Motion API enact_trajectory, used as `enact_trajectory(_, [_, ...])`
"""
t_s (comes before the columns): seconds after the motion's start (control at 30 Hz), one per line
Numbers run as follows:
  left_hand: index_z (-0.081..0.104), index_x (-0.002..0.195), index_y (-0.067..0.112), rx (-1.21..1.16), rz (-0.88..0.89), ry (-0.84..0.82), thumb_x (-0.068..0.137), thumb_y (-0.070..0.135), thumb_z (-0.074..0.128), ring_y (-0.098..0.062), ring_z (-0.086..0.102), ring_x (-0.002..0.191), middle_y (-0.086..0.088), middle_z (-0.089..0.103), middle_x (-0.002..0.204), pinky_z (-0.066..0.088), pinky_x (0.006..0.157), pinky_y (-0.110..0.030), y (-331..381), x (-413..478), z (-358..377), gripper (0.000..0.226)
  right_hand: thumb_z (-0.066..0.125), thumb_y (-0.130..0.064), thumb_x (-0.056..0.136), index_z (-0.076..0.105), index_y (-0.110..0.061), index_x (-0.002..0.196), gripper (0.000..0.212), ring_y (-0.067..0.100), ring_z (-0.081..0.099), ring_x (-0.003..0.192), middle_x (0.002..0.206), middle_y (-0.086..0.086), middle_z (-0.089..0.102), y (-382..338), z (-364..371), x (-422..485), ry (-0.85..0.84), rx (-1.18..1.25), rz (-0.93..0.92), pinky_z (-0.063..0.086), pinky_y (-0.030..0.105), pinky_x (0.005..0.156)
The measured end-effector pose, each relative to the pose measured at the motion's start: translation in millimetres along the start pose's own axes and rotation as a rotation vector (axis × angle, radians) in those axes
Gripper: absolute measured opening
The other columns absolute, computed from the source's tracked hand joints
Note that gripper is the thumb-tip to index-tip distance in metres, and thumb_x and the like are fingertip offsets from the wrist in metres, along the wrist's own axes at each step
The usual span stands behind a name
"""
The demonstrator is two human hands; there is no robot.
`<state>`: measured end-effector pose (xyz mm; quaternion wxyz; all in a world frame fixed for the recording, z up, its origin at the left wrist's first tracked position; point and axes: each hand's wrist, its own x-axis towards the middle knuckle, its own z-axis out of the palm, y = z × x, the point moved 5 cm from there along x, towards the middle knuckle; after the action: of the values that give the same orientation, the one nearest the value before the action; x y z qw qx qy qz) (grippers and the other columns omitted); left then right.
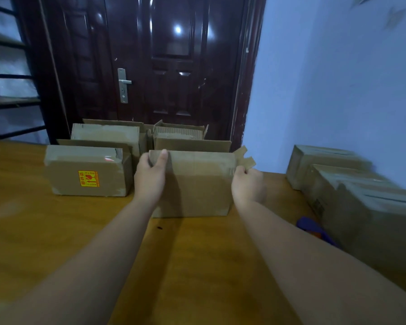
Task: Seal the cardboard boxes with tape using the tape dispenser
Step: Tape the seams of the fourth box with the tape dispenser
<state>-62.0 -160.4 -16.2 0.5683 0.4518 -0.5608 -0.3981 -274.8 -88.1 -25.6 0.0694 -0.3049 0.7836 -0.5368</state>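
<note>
Wooden table (56, 242), dark door (174, 66) behind. Held box (197, 191) at centre, on edge, long axis 9–3 o'clock, broad face toward camera. Left hand (150, 177) grips its 9 o'clock top corner; right hand (247, 185) grasps the 3 o'clock end, beside loose tape tails (245, 158). Judgement: labelled box (87, 172) at 9 o'clock sealed; rear boxes (190, 137) at 12 open-flapped, unsealed. Dispenser: possibly blurred blue object (314, 227), 4 o'clock.

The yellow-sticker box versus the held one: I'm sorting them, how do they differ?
The sticker box bears a yellow label; the held box has a plain front. The sticker box stands untouched; the left hand and right hand grip the held box's ends. Both are brown cardboard.
</note>
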Motion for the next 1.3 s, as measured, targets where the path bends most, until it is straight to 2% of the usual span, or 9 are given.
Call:
enact_trajectory(0.13, [0.046,0.073,0.029,-0.181,-0.072,-0.017,0.099,0.049,0.029,-0.001,0.041,0.070,0.012,0.047,0.076,0.031,0.063,-0.019,15,-46,-8,0.037,0.042,-0.021,0.097,0.035,-0.014,0.055,0.043,0.014,0.034,0.049,0.055,0.000,0.036,11,-34,-24,0.000,0.090,0.012,0.024,0.026,0.047])
enact_trajectory(0.27, [0.060,0.117,0.019,-0.057,0.021,-0.149,0.091,0.053,0.046,-0.014,0.054,0.105,0.002,0.061,0.111,0.042,0.088,-0.029,16,-83,-16,0.045,0.043,-0.025,0.100,0.032,-0.014,0.059,0.044,0.015,0.032,0.052,0.056,0.000,0.031,19,-61,-48,-0.085,0.196,0.005,0.026,0.029,0.051])
enact_trajectory(0.4, [0.055,0.121,0.020,0.013,0.095,-0.231,0.090,0.040,0.057,-0.006,0.055,0.098,0.012,0.059,0.103,0.044,0.074,-0.022,25,-116,-26,0.037,0.037,-0.034,0.102,0.043,-0.015,0.069,0.039,0.016,0.043,0.062,0.065,0.001,0.041,27,-90,-71,-0.131,0.236,-0.032,0.033,0.030,0.057])
enact_trajectory(0.57, [0.059,0.091,0.025,-0.062,0.056,-0.282,0.096,0.046,0.039,-0.008,0.056,0.089,0.007,0.061,0.092,0.038,0.070,-0.023,44,-145,-40,0.029,0.020,-0.052,0.100,0.048,-0.014,0.137,0.060,0.024,0.048,0.122,0.132,-0.002,0.044,17,-115,-107,-0.252,0.368,-0.041,0.038,0.036,0.099])
enact_trajectory(0.7, [0.053,0.130,0.032,-0.125,0.013,-0.369,0.079,0.070,0.025,-0.017,0.043,0.120,0.003,0.051,0.129,0.030,0.104,-0.038,46,-154,-46,0.070,0.022,-0.068,0.092,0.057,-0.025,0.131,0.067,0.023,0.054,0.119,0.124,0.001,0.063,22,-119,-115,-0.275,0.540,0.068,0.042,0.041,0.102])
enact_trajectory(0.87, [0.052,0.124,0.031,-0.196,-0.001,-0.659,0.069,0.071,0.055,-0.009,0.054,0.113,0.020,0.063,0.118,0.043,0.095,-0.029,37,-158,-44,0.068,0.045,-0.041,0.099,0.071,-0.028,0.099,0.030,0.021,0.067,0.098,0.096,-0.002,0.074,27,-123,-110,-0.359,0.749,0.130,0.052,0.042,0.089])
enact_trajectory(0.97, [0.040,0.141,0.018,-0.048,0.027,-0.782,0.045,0.071,0.077,-0.014,0.043,0.127,0.017,0.027,0.152,0.038,0.107,-0.041,29,-149,-43,0.116,0.053,-0.038,0.095,0.072,-0.031,0.099,0.021,0.024,0.067,0.100,0.099,0.002,0.074,33,-124,-106,-0.420,0.836,0.194,0.052,0.046,0.092])
enact_trajectory(1.07, [0.039,0.142,0.019,0.060,0.039,-0.873,0.040,0.068,0.081,-0.010,0.033,0.133,0.024,0.016,0.153,0.034,0.108,-0.033,27,-142,-44,0.121,0.054,-0.038,0.094,0.073,-0.029,0.092,0.021,0.025,0.068,0.098,0.096,0.004,0.075,36,-121,-102,-0.477,0.864,0.194,0.052,0.044,0.090])
enact_trajectory(1.3, [0.069,0.108,0.039,0.244,0.118,-1.062,0.072,0.025,0.078,0.001,0.000,0.138,0.023,0.013,0.151,0.007,0.115,-0.037,34,-141,-47,0.040,0.057,-0.035,0.092,0.060,-0.033,0.127,0.035,0.023,0.057,0.117,0.133,0.002,0.057,41,-108,-97,-0.605,0.737,0.128,0.050,0.045,0.097])
